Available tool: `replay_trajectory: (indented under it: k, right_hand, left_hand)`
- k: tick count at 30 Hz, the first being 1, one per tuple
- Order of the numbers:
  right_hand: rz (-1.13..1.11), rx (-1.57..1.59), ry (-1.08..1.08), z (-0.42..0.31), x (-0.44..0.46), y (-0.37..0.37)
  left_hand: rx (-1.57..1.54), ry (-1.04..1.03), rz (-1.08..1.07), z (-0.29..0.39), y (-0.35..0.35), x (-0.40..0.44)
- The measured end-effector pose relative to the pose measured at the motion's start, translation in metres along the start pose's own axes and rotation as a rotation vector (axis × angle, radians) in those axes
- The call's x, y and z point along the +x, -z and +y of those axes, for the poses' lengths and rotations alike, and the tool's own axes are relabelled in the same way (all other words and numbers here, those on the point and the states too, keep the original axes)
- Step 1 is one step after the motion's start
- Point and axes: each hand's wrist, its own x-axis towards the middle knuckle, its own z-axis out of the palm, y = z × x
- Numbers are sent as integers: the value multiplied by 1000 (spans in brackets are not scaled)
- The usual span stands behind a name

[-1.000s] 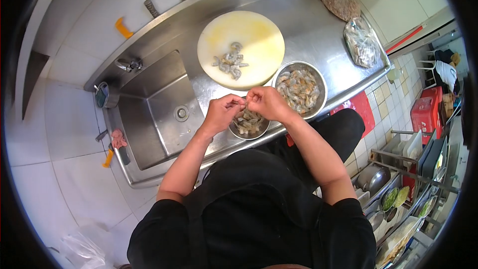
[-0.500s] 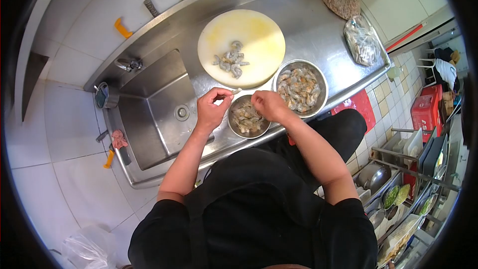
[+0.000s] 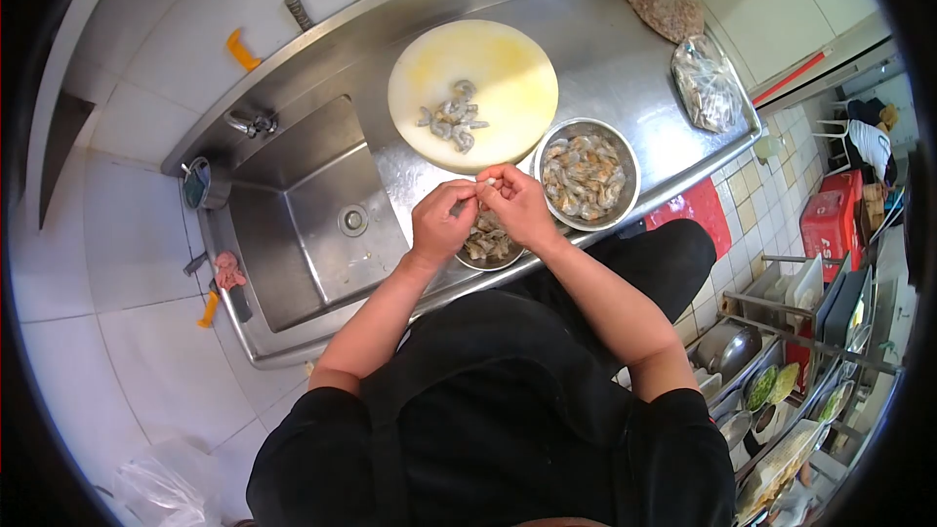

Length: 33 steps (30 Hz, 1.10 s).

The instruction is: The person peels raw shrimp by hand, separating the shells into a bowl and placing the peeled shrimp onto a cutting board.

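My left hand (image 3: 444, 222) and my right hand (image 3: 519, 207) meet above the smaller metal bowl (image 3: 492, 268), fingertips pinched together around a small shrimp (image 3: 486, 182) that is mostly covered by the fingers. Greyish-brown pieces, seemingly shrimp shells (image 3: 488, 242), fill that bowl, partly hidden under my hands. Just right of my right hand is a larger metal bowl (image 3: 638, 176) full of unpeeled-looking shrimp (image 3: 584, 176). Beyond my hands, a small pile of grey peeled shrimp (image 3: 453, 117) lies on the round, thick, yellowish-white cutting board (image 3: 508, 68).
A sink basin (image 3: 303, 234) with a faucet (image 3: 252, 124) lies to the left. Two filled plastic bags, one brownish (image 3: 662, 4) and one clear (image 3: 707, 88), rest at the counter's far right. A shelf rack (image 3: 810, 351) with containers stands at right.
My right hand has come up and left from over the smaller bowl to meet my left hand. Both hands' fingertips are now at the shrimp that my left hand held out.
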Motion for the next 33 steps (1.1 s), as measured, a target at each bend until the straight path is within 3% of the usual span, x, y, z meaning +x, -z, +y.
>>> replay_trajectory:
  k: [9, 11, 12, 14, 18, 21, 23, 26, 28, 30, 32, 33]
  right_hand:
    - [101, -43, 130, 13, -1, 6]
    - [101, -52, 131, 9, -1, 8]
    - [100, -52, 132, 8, 0, 10]
    - [53, -63, 76, 6, 1, 13]
    - [62, -172, 130, 15, 6, 20]
    - [52, -433, 112, 9, 4, 23]
    - [-84, -721, 41, -6, -3, 21]
    - [-207, -822, 58, 10, -1, 24]
    - [-212, -776, 150, 15, -3, 25]
    - [-219, -725, 241, 19, -2, 26]
    - [-230, -550, -15, 23, 2, 28]
    - [-230, -550, -16, 19, 3, 26]
  left_hand:
    - [-39, 68, -107, 8, -3, 1]
    - [-361, 346, -145, 1, -5, 0]
    - [-361, 345, -144, -1, -3, 2]
    - [-795, 662, -223, -10, 5, 6]
    - [-1154, 790, -274, -21, 14, 5]
    - [-1311, 840, -263, -4, 22, 12]
    - [-1348, 850, -290, -5, 22, 13]
    - [-1350, 863, -330, -11, 19, 12]
    - [-1315, 862, -341, -14, 14, 12]
    - [-1073, 743, -279, -14, 8, 12]
    - [-1040, 733, -241, -14, 7, 13]
    - [-1006, 723, -206, -13, 7, 13]
